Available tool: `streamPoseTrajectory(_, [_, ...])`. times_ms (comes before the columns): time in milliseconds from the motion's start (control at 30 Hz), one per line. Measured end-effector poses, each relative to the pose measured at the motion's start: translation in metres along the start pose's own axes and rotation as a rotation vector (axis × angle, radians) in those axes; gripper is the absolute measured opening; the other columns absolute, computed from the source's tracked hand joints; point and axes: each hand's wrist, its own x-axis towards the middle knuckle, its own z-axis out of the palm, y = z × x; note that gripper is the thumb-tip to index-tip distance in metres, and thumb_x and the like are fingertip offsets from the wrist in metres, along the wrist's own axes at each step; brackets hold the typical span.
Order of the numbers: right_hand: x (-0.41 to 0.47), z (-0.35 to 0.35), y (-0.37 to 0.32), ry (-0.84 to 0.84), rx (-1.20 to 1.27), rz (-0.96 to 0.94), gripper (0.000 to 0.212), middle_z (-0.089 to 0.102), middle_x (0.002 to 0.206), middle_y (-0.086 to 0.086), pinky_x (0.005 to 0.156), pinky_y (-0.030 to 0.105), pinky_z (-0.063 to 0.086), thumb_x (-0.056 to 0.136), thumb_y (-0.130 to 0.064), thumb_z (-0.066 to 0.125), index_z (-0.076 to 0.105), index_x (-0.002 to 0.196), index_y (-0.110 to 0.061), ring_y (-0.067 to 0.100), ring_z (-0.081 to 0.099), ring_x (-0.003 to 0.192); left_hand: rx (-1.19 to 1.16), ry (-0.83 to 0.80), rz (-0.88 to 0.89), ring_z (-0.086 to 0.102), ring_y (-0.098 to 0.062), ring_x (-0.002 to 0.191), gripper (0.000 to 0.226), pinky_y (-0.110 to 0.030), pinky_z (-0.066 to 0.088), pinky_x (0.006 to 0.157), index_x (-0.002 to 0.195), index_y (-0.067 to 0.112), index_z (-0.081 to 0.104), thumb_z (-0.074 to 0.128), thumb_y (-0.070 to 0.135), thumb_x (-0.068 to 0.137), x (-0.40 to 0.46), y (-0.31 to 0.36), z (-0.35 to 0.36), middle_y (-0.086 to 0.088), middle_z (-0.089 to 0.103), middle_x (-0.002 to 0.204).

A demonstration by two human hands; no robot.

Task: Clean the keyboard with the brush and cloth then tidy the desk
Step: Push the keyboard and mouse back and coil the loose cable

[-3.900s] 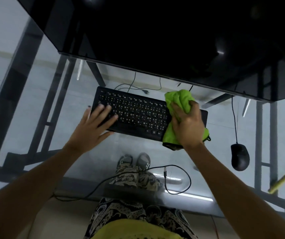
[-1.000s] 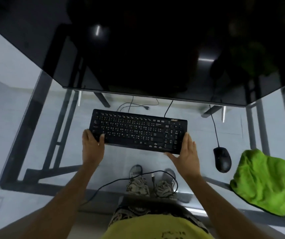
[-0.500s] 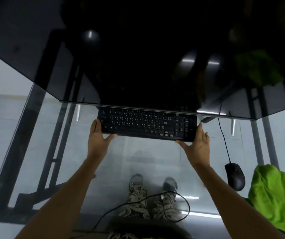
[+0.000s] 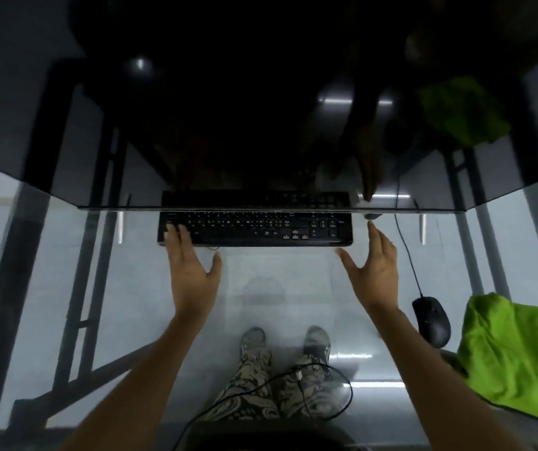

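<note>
Keyboard (image 4: 254, 228): far centre of glass desk (image 4: 65, 288), tucked against monitor (image 4: 261, 92); wiping apparently finished. Left hand (image 4: 192, 271): straight fingers resting on its left keys; right hand (image 4: 375, 271): open, just beside its right end. Cloth (image 4: 515, 359): near right beside mouse (image 4: 432, 320), awaiting tidying; brush unseen.

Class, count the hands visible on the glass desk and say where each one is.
2. The left hand rests fingertips on the keyboard's left end; the right hand lies open just off its right end. None seems hidden.
</note>
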Motion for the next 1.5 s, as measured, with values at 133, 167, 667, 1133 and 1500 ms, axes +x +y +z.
streamPoseTrajectory(133, [-0.038, -0.029, 0.040, 0.123, -0.077, 0.033, 0.054, 0.054, 0.129, 0.018, 0.096, 0.054, 0.048, 0.089, -0.033, 0.065, 0.050, 0.134, -0.008, 0.033, 0.049, 0.118, 0.095, -0.286, 0.541, 0.014, -0.025, 0.148, 0.059, -0.039, 0.017, 0.120, 0.149, 0.007, 0.030, 0.043, 0.032, 0.097, -0.050, 0.052, 0.059, -0.012, 0.019, 0.159])
streamPoseTrajectory(167, [-0.048, -0.034, 0.054, 0.137, -0.104, 0.046, 0.051, 0.055, 0.127, 0.018, 0.093, 0.056, 0.048, 0.090, -0.031, 0.065, 0.051, 0.132, -0.007, 0.034, 0.051, 0.115, 0.142, -0.361, 0.664, 0.019, -0.025, 0.147, 0.057, -0.042, 0.022, 0.118, 0.147, 0.007, 0.034, 0.041, 0.033, 0.097, -0.059, 0.064, 0.077, -0.013, 0.023, 0.157])
streamPoseTrajectory(667, [-0.088, -0.045, 0.125, 0.170, -0.016, 0.148, 0.062, 0.060, 0.115, 0.020, 0.085, 0.046, 0.051, 0.083, -0.036, 0.067, 0.054, 0.130, 0.002, 0.032, 0.057, 0.103, 0.382, -0.523, 0.881, 0.024, -0.023, 0.145, 0.060, -0.039, 0.018, 0.120, 0.147, 0.004, 0.033, 0.038, 0.039, 0.099, -0.075, 0.117, 0.141, -0.012, 0.030, 0.155])
streamPoseTrajectory(1133, [0.043, -0.004, 0.062, 0.180, 0.175, 0.151, 0.052, 0.060, 0.090, 0.005, 0.082, 0.039, 0.042, 0.074, -0.044, 0.078, 0.051, 0.098, -0.007, 0.026, 0.056, 0.086, 0.306, -0.473, 0.889, 0.027, -0.023, 0.144, 0.056, -0.040, 0.023, 0.119, 0.146, 0.004, 0.036, 0.036, 0.037, 0.101, -0.074, 0.116, 0.144, -0.012, 0.034, 0.154])
streamPoseTrajectory(1500, [0.020, -0.016, 0.036, 0.096, 0.243, 0.079, 0.051, 0.055, 0.093, 0.004, 0.079, 0.038, 0.046, 0.081, -0.045, 0.072, 0.048, 0.102, -0.005, 0.025, 0.053, 0.087, 0.367, -0.421, 0.862, 0.029, -0.023, 0.144, 0.053, -0.037, 0.021, 0.120, 0.144, 0.004, 0.039, 0.038, 0.035, 0.101, -0.077, 0.108, 0.111, -0.012, 0.036, 0.153])
